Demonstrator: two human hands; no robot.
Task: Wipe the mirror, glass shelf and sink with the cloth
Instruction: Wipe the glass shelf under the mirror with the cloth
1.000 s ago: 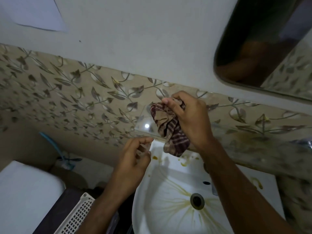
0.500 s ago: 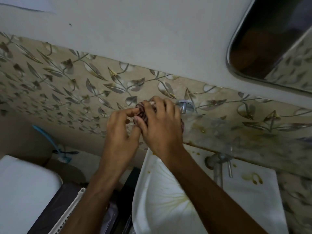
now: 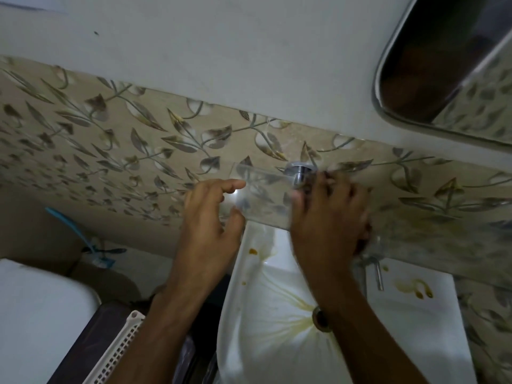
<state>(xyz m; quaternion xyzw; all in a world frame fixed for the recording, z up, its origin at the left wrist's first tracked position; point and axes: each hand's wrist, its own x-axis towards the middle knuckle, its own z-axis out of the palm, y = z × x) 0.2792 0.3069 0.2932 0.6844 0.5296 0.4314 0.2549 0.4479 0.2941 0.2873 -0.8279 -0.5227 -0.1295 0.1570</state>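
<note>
The clear glass shelf (image 3: 263,198) juts from the leaf-patterned tile wall above the white sink (image 3: 266,342), which carries yellow-brown stains. My left hand (image 3: 210,217) holds the shelf's left end between index finger and thumb. Further right, my right hand (image 3: 329,217) presses the brown checked cloth (image 3: 365,239) onto the shelf beside the chrome bracket (image 3: 297,173). The hand hides nearly all of the cloth, and the hand itself is blurred. The mirror (image 3: 443,65) hangs at the top right.
A chrome tap (image 3: 374,270) sits at the back of the sink under my right hand. A white cistern (image 3: 41,314) is at the lower left, with a white perforated basket (image 3: 116,353) beside it. A blue brush (image 3: 69,228) leans against the wall.
My right hand has slid the cloth rightward along the shelf, from its left end to past the bracket. My left hand stays at the shelf's left end, now uncovered.
</note>
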